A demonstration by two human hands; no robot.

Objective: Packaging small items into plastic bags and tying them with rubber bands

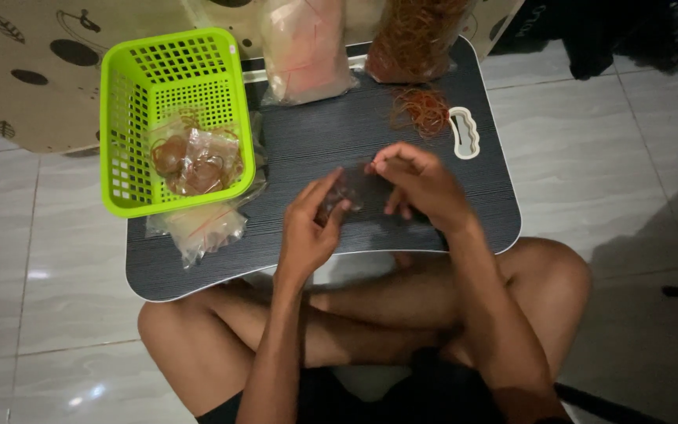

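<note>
Pinching a small clear plastic packet [352,191] between both hands over the dark lap table [308,141], the left hand [308,228] grips its 7 o'clock end, the right hand [420,182] its 2 o'clock end, fingers closed narrowly, long axis running between them.

The floor [637,157] is laid with large pale glossy tiles with faint grey veining and thin dark joints, and small bright glints of light show on it at the lower left. A tan cardboard sheet [33,71] printed with dark ovals lies at the upper left. The light is dim; the upper right corner is in deep shadow.
</note>
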